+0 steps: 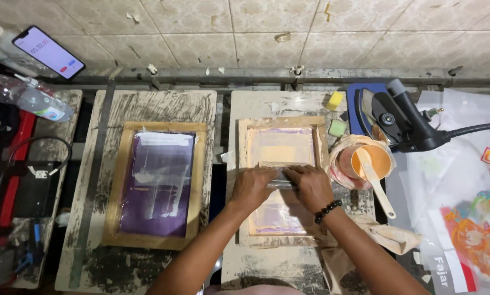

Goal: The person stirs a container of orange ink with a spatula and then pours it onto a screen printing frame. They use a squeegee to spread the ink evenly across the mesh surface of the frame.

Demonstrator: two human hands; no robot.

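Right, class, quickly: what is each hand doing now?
Left hand: closed on the flat grey squeegee.
Right hand: closed on the same squeegee.

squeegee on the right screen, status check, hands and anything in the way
Left hand and right hand both pressed on the squeegee, mid-frame on the right screen. Ink cup with spatula sits right of the frame, clear of the hands.

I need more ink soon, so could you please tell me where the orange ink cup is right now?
In the head view, the orange ink cup sits right of the wooden screen frame, just beyond the right hand, below the black heat tool.
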